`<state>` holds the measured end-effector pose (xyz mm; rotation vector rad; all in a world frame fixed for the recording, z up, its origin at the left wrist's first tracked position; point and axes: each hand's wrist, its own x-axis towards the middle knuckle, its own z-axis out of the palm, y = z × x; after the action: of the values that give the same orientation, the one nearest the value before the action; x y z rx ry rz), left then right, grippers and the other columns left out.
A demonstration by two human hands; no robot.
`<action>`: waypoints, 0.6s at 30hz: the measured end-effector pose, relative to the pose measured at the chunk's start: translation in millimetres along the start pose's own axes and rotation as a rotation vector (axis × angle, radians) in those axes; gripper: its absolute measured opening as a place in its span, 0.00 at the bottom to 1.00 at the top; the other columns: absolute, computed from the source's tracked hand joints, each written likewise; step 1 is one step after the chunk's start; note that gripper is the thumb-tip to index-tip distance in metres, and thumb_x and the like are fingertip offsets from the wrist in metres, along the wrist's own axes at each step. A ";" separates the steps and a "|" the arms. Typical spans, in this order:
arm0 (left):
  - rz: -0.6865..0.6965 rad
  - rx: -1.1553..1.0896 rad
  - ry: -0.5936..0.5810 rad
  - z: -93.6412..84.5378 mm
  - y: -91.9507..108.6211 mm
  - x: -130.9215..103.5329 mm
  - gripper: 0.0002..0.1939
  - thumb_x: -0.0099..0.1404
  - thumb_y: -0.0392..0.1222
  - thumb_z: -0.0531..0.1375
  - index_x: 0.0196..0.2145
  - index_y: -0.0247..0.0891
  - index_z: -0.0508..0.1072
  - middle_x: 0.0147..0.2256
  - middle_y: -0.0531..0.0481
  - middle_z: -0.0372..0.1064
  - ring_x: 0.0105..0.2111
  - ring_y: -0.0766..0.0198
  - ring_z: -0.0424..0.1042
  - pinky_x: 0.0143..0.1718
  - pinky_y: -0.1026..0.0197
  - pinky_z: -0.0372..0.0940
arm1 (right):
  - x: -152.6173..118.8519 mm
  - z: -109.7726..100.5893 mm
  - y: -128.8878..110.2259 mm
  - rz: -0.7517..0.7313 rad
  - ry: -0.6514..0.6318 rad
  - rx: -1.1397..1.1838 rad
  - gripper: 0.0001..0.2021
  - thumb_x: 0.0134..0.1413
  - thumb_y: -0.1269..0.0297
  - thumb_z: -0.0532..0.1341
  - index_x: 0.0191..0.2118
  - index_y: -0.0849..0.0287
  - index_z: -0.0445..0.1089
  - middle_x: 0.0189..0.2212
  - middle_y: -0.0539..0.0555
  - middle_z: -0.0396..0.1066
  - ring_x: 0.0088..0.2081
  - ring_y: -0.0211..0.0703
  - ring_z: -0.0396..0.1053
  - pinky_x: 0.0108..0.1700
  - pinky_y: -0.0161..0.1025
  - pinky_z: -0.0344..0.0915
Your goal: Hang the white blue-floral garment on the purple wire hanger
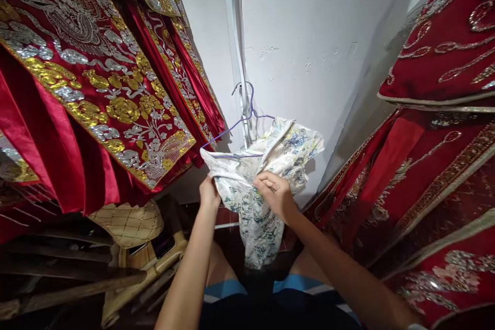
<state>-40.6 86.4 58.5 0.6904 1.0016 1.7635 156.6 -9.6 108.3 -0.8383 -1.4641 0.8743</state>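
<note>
A white garment with a blue, green and yellow floral print hangs from a purple wire hanger in front of me. Its right shoulder sits over the hanger's arm, while the left end of the hanger pokes up at the garment's left edge. My left hand grips the cloth at that left side, its fingertips partly hidden behind the fabric. With thumb and fingers pinched, my right hand holds the front near the crossing of the neckline. The lower part of the garment dangles between my knees.
Red costumes with gold and silver sequins hang at the left, and more beaded red costumes at the right. A pale wall with a narrow vertical strip stands behind. Low at left is a bamboo chair with a quilted yellow piece.
</note>
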 end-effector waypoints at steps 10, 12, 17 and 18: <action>0.376 0.785 -0.188 7.7 20.7 -43.1 0.06 0.57 0.38 0.57 0.24 0.36 0.70 0.27 0.48 0.73 0.32 0.57 0.70 0.34 0.61 0.61 | -26.5 -69.9 13.0 0.150 0.164 -0.141 0.14 0.57 0.50 0.60 0.28 0.55 0.68 0.16 0.44 0.53 0.20 0.38 0.52 0.23 0.36 0.50; 0.358 0.969 -0.291 8.8 31.3 -52.4 0.07 0.57 0.36 0.56 0.22 0.36 0.69 0.26 0.46 0.73 0.31 0.56 0.69 0.32 0.61 0.59 | -31.4 -77.8 19.3 0.156 0.148 -0.193 0.15 0.57 0.49 0.60 0.27 0.55 0.67 0.16 0.45 0.53 0.20 0.38 0.51 0.23 0.36 0.50; 0.315 0.959 -0.568 15.1 38.6 -70.6 0.12 0.65 0.43 0.56 0.26 0.37 0.71 0.27 0.48 0.71 0.30 0.59 0.67 0.34 0.61 0.59 | -43.3 -86.1 45.4 0.202 0.006 -0.255 0.18 0.56 0.48 0.61 0.25 0.57 0.66 0.19 0.47 0.58 0.22 0.38 0.55 0.24 0.35 0.52; 0.313 0.860 -0.575 18.2 37.7 -73.0 0.14 0.67 0.46 0.55 0.28 0.37 0.72 0.28 0.49 0.71 0.30 0.60 0.67 0.35 0.61 0.60 | -44.9 -85.5 49.2 0.223 -0.057 -0.263 0.18 0.56 0.48 0.61 0.24 0.58 0.67 0.19 0.47 0.60 0.23 0.38 0.57 0.25 0.35 0.54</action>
<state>-15.5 17.0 99.1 1.8519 1.2603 1.1828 245.6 -22.2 47.7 -1.1987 -1.5773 0.8869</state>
